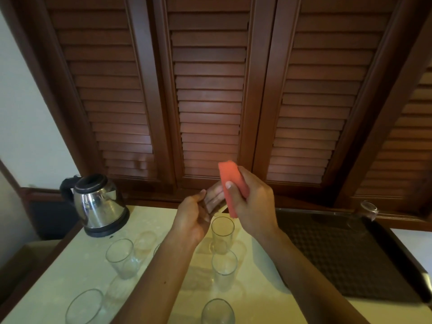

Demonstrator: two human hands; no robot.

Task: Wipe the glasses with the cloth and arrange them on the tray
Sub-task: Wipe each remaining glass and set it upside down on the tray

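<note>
two empty glasses sit closest to me at the bottom edge, one at lower left [84,307] and one at lower centre [217,311], both upright on the pale counter [58,288]. further in, more clear glasses stand upright and apart: one left of my arm [121,257], a fainter one behind it [145,242], and two in a line between my forearms [224,268] [222,232]. none of them shows any liquid as far as i can see.

my left hand [192,217] is raised above the counter with its fingers [200,195] curled round a held glass [214,198], which is tipped on its side. my right hand [251,202] grips the folded orange cloth [232,183], thumb pressed across its face, and the cloth touches the mouth end of that held glass.

the dark tray [339,253] lies on the right of the counter, well apart from the standing glasses. one glass [369,210] lies at its far right corner; i cannot tell whether it is on the tray or just past its rim.

a steel kettle [99,204] with a black handle stands at the far left of the counter, its lid shut. brown louvred doors [210,90] fill the wall behind.
</note>
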